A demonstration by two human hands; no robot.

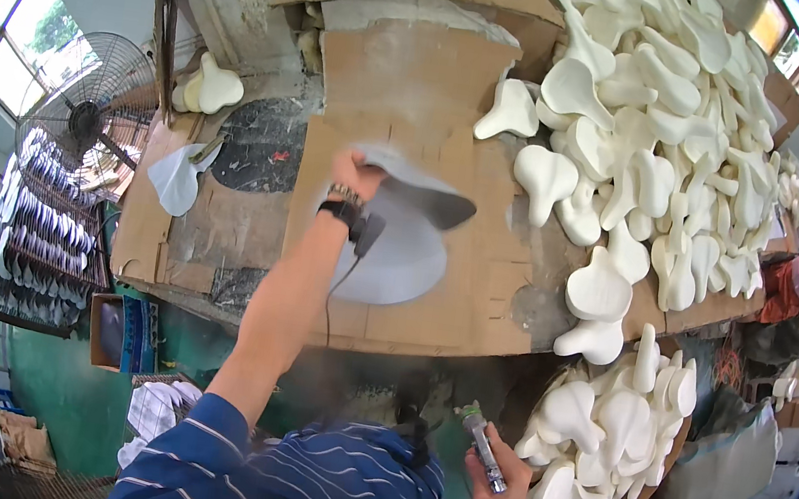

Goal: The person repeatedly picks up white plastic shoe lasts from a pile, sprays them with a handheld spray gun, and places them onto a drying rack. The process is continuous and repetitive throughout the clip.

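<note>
My left hand (357, 175) reaches out over the cardboard-covered bench (232, 217) and grips the narrow end of a grey saddle-shaped shell (417, 191), lifted slightly above a grey sprayed patch (397, 264). A black strap with a cable sits at my left wrist. My right hand (496, 489) is low, near my body, closed around a metal spray gun (482, 447) with its nozzle pointing up and away from the bench.
A large heap of white saddle-shaped foam pieces (657, 132) covers the bench's right side, with more in a bin (608, 428) below. A fan (93, 123) and a rack of dark pieces (45, 223) stand at left. One grey piece (177, 178) lies on cardboard.
</note>
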